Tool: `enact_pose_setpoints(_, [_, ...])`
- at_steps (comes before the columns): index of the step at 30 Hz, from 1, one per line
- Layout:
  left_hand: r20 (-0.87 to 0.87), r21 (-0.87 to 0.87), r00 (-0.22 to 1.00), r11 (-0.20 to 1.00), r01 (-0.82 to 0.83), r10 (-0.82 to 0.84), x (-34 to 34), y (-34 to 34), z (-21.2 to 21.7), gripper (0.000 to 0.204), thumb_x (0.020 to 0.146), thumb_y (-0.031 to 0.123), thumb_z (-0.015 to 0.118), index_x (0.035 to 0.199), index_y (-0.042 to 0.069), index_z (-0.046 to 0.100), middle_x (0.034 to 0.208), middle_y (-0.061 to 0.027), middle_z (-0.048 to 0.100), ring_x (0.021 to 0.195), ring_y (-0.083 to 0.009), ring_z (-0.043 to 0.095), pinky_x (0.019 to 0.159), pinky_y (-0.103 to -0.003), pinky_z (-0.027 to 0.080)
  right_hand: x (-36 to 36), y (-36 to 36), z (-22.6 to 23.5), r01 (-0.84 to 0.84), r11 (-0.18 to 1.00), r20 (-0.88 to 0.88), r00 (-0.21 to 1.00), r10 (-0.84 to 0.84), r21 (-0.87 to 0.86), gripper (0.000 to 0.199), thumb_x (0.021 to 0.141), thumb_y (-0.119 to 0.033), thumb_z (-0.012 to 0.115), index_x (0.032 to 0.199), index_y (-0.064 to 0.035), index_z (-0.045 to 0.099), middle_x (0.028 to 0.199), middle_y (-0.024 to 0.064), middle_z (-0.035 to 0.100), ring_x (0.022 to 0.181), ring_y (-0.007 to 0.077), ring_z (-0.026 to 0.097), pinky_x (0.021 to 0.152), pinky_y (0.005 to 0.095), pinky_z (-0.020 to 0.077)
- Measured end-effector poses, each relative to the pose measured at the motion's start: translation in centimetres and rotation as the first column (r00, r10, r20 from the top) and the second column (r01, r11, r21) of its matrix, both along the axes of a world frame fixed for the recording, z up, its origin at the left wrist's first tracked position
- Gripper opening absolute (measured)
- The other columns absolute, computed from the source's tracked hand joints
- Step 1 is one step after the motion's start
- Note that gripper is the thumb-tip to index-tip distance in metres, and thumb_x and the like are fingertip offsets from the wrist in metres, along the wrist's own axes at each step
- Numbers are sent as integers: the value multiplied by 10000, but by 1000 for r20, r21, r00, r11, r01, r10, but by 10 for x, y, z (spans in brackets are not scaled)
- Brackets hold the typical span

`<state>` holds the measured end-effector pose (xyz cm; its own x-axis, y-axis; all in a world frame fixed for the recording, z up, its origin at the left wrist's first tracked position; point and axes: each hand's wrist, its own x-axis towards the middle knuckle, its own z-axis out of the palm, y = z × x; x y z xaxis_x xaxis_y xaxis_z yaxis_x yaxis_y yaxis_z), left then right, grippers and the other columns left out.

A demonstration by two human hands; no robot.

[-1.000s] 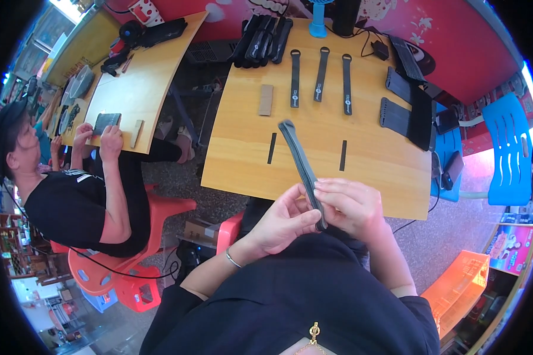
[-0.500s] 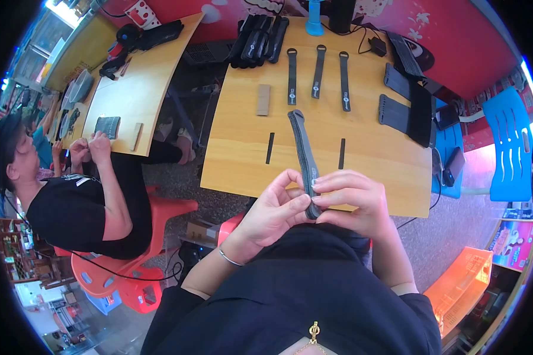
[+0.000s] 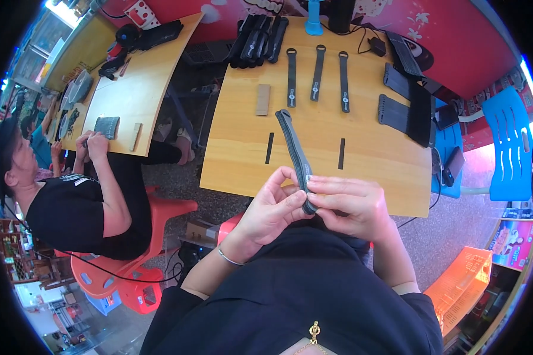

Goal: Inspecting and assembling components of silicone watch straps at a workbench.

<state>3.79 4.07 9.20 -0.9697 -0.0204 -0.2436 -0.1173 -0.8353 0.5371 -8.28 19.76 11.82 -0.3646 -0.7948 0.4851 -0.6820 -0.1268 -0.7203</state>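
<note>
Between my two hands, above the near table edge, is a stack of dark grey cable straps [image 3: 292, 142], its looped end pointing away from me. My left hand [image 3: 272, 204] pinches the stack's near end between thumb and fingers. From the other side my right hand [image 3: 349, 201] grips the same end, fingertips and thumb against it. Three single straps lie apart farther back: a left strap [image 3: 291, 77], a middle strap [image 3: 318, 72] and a right strap [image 3: 344, 81], each with a ring at its far end.
The wooden table [image 3: 237, 148] bears two black strips, a brown cardboard piece [image 3: 263, 99], strap bundles [image 3: 257, 40] at the back and flat dark strap sheets [image 3: 395, 112] at right. A blue stand [image 3: 314, 21] is behind. A co-worker [image 3: 71, 195] sits left; an orange crate [image 3: 461, 284] is right.
The strap stack's far end has swung slightly left, and its near end has shifted a little up and left. Both my hands keep hold of it.
</note>
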Motion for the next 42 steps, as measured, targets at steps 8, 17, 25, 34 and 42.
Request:
enact_pose_setpoints(8, [-8,-18,999,999,-52,52,0,1,-3,165,936,57,560,1030,102,433,1067,-50,572,981,-133,589,855,-311,521,6,1,7,54,996,-167,985,-42,67,252,731,-35,709,980,-70,689,1062,88,680,977,234,665,802,306,553])
enact_pose_setpoints(17, [30,-6,999,1000,-26,27,4,1,-6,178,939,91,565,1041,126,423,1060,-37,579,984,-146,604,846,-336,530,-6,-1,1,-72,996,-45,996,74,46,258,750,-56,707,1007,-73,693,1051,92,680,963,235,664,831,323,541])
enact_pose_setpoints(25, [48,-43,992,993,-113,115,3,5,-2,156,924,44,575,998,99,450,1002,-35,582,918,-121,605,829,-297,533,7,-4,0,54,998,-165,985,-50,25,226,724,-52,738,944,-69,689,1009,83,692,921,227,678,755,306,563])
enact_pose_setpoints(34, [27,-73,994,992,-106,108,7,4,-6,106,915,42,590,934,77,492,974,-25,584,909,-113,603,811,-303,544,11,-4,-4,44,999,-189,981,-46,-17,210,722,-50,737,924,-66,681,993,86,693,899,230,683,745,306,566])
enact_pose_setpoints(42, [32,-36,997,997,-74,75,9,10,2,105,918,50,588,904,71,486,970,-27,578,908,-117,608,824,-319,548,10,-2,-9,70,997,-118,990,-74,-36,213,701,-26,739,905,-62,688,977,89,695,880,232,688,734,309,564])
